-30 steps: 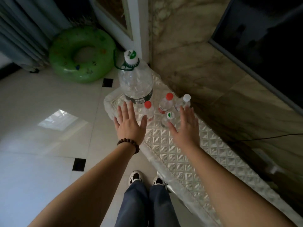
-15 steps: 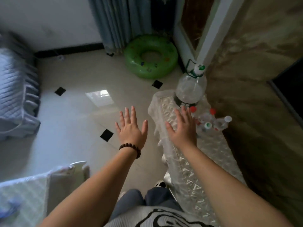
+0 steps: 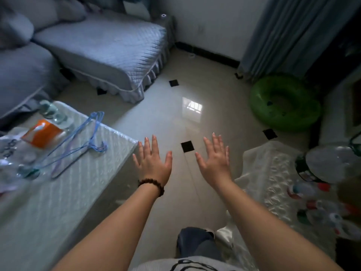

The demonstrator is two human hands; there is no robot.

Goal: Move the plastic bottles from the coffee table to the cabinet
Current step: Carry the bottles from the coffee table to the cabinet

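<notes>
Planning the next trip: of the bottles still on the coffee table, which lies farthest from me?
The bottle at the table's far edge, beyond the orange packet; the others lie blurred at the near left edge.

Left hand [image 3: 153, 166] and right hand [image 3: 215, 164] outstretched, palms down, fingers spread, holding nothing.

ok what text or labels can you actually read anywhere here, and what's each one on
None can be read with confidence.
Plastic bag on the coffee table: dark letters, blurred and cut off.
Orange packet: white mark, no legible words.
Large water jug label: too blurred.
Shirt: black print, unreadable.
</notes>
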